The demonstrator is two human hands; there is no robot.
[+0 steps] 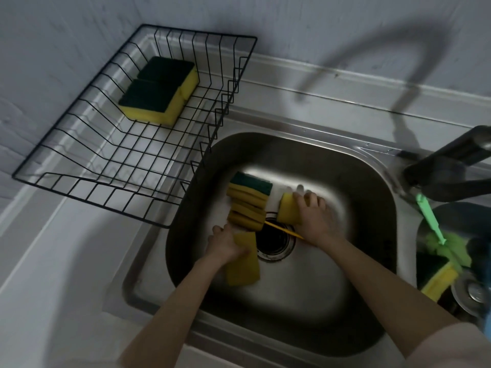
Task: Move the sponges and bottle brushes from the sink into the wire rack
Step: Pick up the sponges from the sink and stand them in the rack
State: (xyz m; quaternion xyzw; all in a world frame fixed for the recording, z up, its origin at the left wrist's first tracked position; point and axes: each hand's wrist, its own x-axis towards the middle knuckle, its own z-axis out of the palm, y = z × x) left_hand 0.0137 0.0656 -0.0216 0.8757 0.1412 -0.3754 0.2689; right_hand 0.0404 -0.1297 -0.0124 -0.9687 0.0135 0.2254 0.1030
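Observation:
Both my hands reach into the steel sink (pixel 345 166). My left hand (pixel 225 244) grips a yellow sponge (pixel 243 269) lying near the drain. My right hand (pixel 312 216) closes on another yellow sponge (pixel 288 209) just right of a row of several yellow-and-green sponges (pixel 248 201) standing on edge. A thin yellow handle (pixel 284 231) lies across the drain under my right wrist. The black wire rack (pixel 148 155) sits left of the sink, with two green-topped sponges (pixel 159 90) side by side at its back.
The drain (pixel 273 244) is open in the sink's middle. A dark tap (pixel 451 166) juts in from the right. Right of the sink, a green brush (pixel 435 229) and another sponge (pixel 439 284) rest in a dark container. A wall runs behind the counter.

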